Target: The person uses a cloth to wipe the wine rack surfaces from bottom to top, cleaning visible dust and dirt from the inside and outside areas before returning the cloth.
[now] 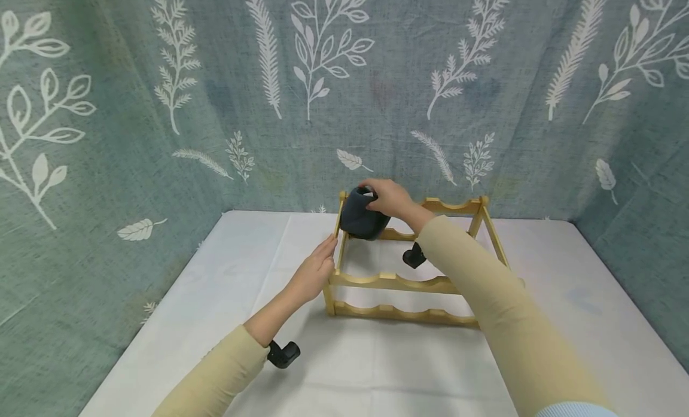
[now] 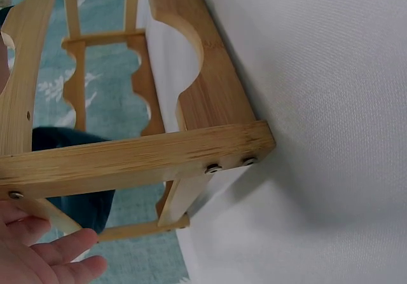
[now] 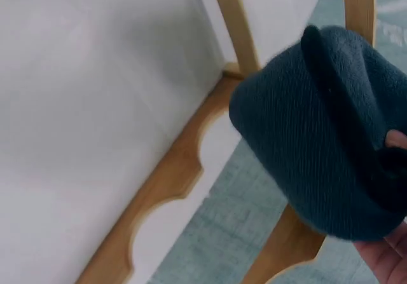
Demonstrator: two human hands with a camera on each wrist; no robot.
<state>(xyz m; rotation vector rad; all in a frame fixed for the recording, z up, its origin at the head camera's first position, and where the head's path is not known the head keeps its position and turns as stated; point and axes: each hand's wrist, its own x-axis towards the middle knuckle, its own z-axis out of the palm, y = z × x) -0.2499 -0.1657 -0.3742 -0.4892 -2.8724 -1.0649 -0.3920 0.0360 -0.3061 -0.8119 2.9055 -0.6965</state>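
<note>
Wooden rack (image 1: 395,281) sits in front of me, scalloped rails running left to right at two levels, front and back. Dark blue knitted cloth (image 1: 362,218) is at the rack's back left corner, bunched up, a darker folded band across it in the right wrist view. My right hand (image 1: 392,198) has it: thumb and fingers pinching the cloth, reaching in over the rack's right part. Can't tell whether the cloth touches the rack's rails there.

My left hand (image 1: 313,274) is at the rack's left side, fingers fairly straight and a bit spread, fingertips up against the side bar, nothing gripped. The left wrist view shows metal screws (image 2: 213,169) in that end of the rack.

Beige left sleeve (image 1: 215,369) comes in from the rack's front left; beige right sleeve (image 1: 500,303) crosses the rack's front right, pale blue cuff (image 1: 576,410) at its near end. One black wrist device (image 1: 284,355) shows in front of the rack, left of it; another (image 1: 414,256) shows within the rack's outline, beside my right sleeve. White tabletop (image 1: 409,369) under the rack, leaf-print curtain (image 1: 226,100) behind it.
</note>
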